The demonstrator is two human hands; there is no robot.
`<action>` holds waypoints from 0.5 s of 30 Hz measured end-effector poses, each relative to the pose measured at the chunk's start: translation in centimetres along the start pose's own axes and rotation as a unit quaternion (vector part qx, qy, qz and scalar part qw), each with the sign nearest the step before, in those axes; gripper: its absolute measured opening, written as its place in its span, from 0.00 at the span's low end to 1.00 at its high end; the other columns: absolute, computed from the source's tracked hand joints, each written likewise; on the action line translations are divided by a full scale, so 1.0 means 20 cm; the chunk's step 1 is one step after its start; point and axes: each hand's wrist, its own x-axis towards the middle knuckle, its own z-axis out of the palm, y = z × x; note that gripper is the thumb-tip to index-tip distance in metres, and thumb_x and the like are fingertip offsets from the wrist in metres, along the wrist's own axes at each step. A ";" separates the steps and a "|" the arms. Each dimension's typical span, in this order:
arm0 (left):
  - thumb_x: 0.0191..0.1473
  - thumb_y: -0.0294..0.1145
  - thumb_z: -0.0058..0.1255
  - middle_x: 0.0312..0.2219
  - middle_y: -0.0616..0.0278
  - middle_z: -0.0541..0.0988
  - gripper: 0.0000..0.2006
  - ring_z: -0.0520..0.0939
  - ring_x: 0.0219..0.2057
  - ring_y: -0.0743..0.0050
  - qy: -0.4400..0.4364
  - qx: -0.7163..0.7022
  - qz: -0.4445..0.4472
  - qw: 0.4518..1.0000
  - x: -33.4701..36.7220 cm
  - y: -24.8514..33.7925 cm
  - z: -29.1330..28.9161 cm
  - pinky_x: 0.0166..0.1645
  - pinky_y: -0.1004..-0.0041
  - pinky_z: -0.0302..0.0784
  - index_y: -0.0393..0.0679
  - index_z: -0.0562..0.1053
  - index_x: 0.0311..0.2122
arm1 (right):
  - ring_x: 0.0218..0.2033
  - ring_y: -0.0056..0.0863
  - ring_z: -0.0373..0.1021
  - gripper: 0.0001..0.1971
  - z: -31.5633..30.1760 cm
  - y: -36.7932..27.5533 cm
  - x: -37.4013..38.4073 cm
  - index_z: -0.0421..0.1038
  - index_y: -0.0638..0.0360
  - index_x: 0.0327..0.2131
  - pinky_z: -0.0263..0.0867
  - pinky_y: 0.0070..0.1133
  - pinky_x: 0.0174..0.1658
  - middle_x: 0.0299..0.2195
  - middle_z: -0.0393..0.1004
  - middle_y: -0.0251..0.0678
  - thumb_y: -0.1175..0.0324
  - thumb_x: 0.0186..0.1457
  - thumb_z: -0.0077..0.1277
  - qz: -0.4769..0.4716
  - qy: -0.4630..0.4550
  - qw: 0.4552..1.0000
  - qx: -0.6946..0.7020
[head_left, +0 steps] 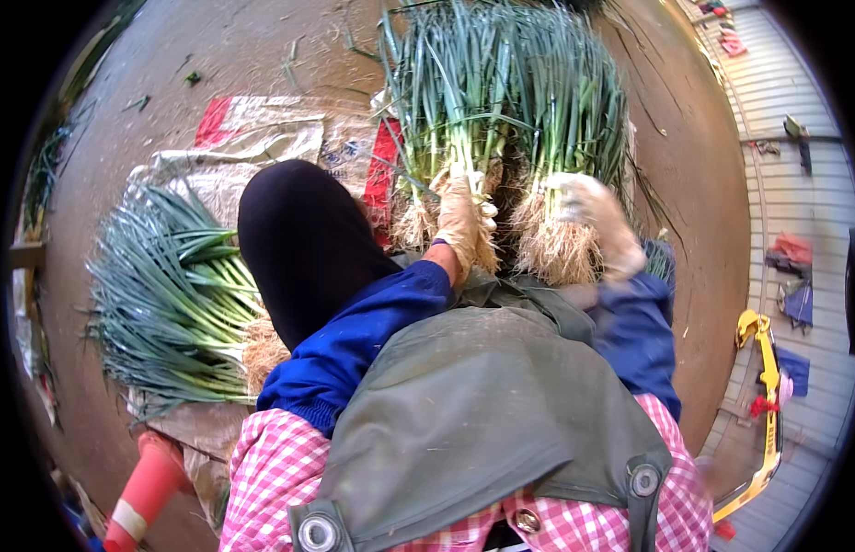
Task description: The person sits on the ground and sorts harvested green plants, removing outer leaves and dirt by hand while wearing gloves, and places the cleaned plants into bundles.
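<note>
My left hand, in a pale work glove, is closed around a few green onions near their white bases. Their pale roots hang below the fingers. Over the roots of the right-hand pile of green onions is my right hand, also gloved. Motion smears it, so its fingers and anything in them do not show clearly. Both piles lie side by side in front of me, leaves pointing away and bushy roots toward me.
To the left, another heap of green onions lies with roots toward my dark-clad knee. A woven sack with red bands is spread on the wet brown floor. An orange cone stands lower left; a yellow level is by the corrugated wall.
</note>
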 end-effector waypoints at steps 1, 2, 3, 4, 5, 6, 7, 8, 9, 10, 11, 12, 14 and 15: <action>0.57 0.63 0.37 0.20 0.67 0.72 0.26 0.69 0.14 0.78 -0.008 -0.016 -0.006 1.000 0.03 -0.01 -0.04 0.14 0.78 0.65 0.49 0.71 0.37 | 0.32 0.19 0.69 0.22 0.20 -0.06 0.02 0.71 0.51 0.46 0.64 0.19 0.34 0.31 0.74 0.31 0.46 0.59 0.41 -0.027 -0.095 0.995 0.025; 0.58 0.63 0.36 0.18 0.68 0.72 0.26 0.70 0.14 0.77 -0.027 -0.034 -0.019 0.999 0.06 -0.03 -0.04 0.14 0.77 0.65 0.48 0.72 0.36 | 0.31 0.19 0.69 0.24 0.28 -0.07 0.10 0.71 0.51 0.46 0.63 0.18 0.33 0.31 0.74 0.31 0.44 0.58 0.42 -0.004 -0.152 0.988 -0.034; 0.58 0.63 0.36 0.17 0.68 0.72 0.26 0.70 0.13 0.77 -0.028 -0.031 -0.041 0.998 0.05 0.00 -0.02 0.13 0.78 0.64 0.48 0.72 0.35 | 0.29 0.19 0.68 0.22 0.39 -0.08 0.16 0.71 0.51 0.47 0.64 0.18 0.32 0.32 0.75 0.32 0.47 0.59 0.44 0.023 -0.145 0.981 -0.126; 0.58 0.63 0.36 0.16 0.68 0.72 0.27 0.69 0.12 0.78 -0.019 -0.006 -0.031 0.999 -0.01 0.02 0.06 0.13 0.78 0.64 0.48 0.72 0.32 | 0.28 0.20 0.68 0.18 0.42 0.02 0.25 0.72 0.55 0.43 0.65 0.20 0.32 0.31 0.75 0.33 0.52 0.60 0.46 -0.013 -0.167 0.980 -0.107; 0.58 0.63 0.35 0.15 0.68 0.71 0.27 0.70 0.12 0.77 -0.010 0.020 -0.028 0.999 -0.01 0.02 0.06 0.13 0.78 0.65 0.48 0.71 0.31 | 0.27 0.18 0.69 0.14 0.46 0.14 0.37 0.72 0.58 0.40 0.66 0.21 0.29 0.30 0.75 0.34 0.57 0.60 0.47 -0.221 -0.161 0.945 -0.181; 0.58 0.64 0.35 0.15 0.68 0.70 0.27 0.70 0.11 0.76 0.013 0.039 -0.023 0.999 0.02 0.01 -0.02 0.13 0.77 0.66 0.47 0.69 0.31 | 0.27 0.20 0.69 0.13 0.57 0.10 0.31 0.72 0.59 0.36 0.66 0.22 0.27 0.26 0.73 0.33 0.59 0.60 0.47 -0.080 -0.143 0.981 -0.106; 0.58 0.62 0.34 0.14 0.68 0.69 0.26 0.70 0.11 0.76 0.023 0.041 -0.040 0.998 0.00 0.02 -0.03 0.12 0.77 0.65 0.47 0.69 0.29 | 0.26 0.24 0.70 0.11 0.58 0.14 0.30 0.72 0.58 0.35 0.66 0.23 0.27 0.25 0.73 0.34 0.61 0.60 0.46 -0.207 -0.076 0.942 -0.253; 0.58 0.61 0.37 0.13 0.69 0.69 0.25 0.69 0.11 0.76 0.011 0.041 -0.063 0.997 0.00 0.01 -0.03 0.12 0.77 0.64 0.48 0.70 0.28 | 0.26 0.28 0.71 0.10 0.59 0.18 0.30 0.71 0.58 0.33 0.67 0.24 0.27 0.23 0.72 0.35 0.62 0.60 0.45 -0.325 -0.005 0.861 -0.391; 0.58 0.59 0.38 0.13 0.69 0.69 0.23 0.69 0.11 0.77 -0.007 0.036 -0.076 0.996 0.01 0.00 -0.03 0.12 0.77 0.64 0.48 0.70 0.27 | 0.25 0.32 0.71 0.09 0.57 0.23 0.29 0.70 0.56 0.31 0.67 0.26 0.27 0.24 0.72 0.38 0.63 0.59 0.44 -0.317 -0.004 0.859 -0.403; 0.58 0.56 0.39 0.13 0.69 0.69 0.21 0.69 0.11 0.77 -0.021 0.029 -0.087 0.996 0.03 -0.02 -0.05 0.12 0.77 0.63 0.49 0.70 0.27 | 0.24 0.35 0.71 0.09 0.57 0.20 0.24 0.69 0.55 0.28 0.67 0.27 0.27 0.25 0.72 0.40 0.64 0.58 0.43 -0.310 -0.007 0.856 -0.414; 0.58 0.51 0.42 0.13 0.69 0.70 0.17 0.69 0.11 0.77 -0.006 0.053 -0.069 0.996 0.05 -0.05 -0.08 0.12 0.77 0.62 0.49 0.70 0.27 | 0.22 0.31 0.70 0.07 0.56 0.20 0.19 0.69 0.55 0.28 0.67 0.25 0.25 0.24 0.72 0.37 0.66 0.57 0.43 -0.265 -0.053 0.905 -0.330; 0.56 0.42 0.43 0.14 0.66 0.71 0.13 0.69 0.11 0.73 -0.004 -0.005 -0.100 0.995 0.07 -0.08 -0.10 0.14 0.76 0.64 0.46 0.70 0.27 | 0.19 0.27 0.70 0.06 0.55 0.21 0.17 0.70 0.55 0.28 0.66 0.23 0.23 0.23 0.72 0.34 0.67 0.57 0.44 -0.217 -0.098 0.941 -0.240; 0.52 0.35 0.44 0.15 0.63 0.72 0.09 0.71 0.12 0.70 0.038 0.041 -0.108 0.993 0.04 -0.01 -0.01 0.18 0.74 0.68 0.42 0.71 0.26 | 0.16 0.15 0.67 0.08 0.47 0.19 0.07 0.72 0.56 0.30 0.65 0.17 0.19 0.21 0.71 0.27 0.63 0.56 0.53 -0.074 -0.275 0.959 -0.011; 0.48 0.31 0.43 0.17 0.60 0.73 0.08 0.73 0.15 0.68 0.055 0.024 -0.027 0.998 0.15 -0.06 -0.13 0.21 0.73 0.72 0.39 0.71 0.26 | 0.17 0.14 0.67 0.10 0.49 0.12 -0.01 0.72 0.58 0.32 0.65 0.16 0.20 0.21 0.72 0.27 0.61 0.55 0.54 -0.025 -0.377 0.926 -0.016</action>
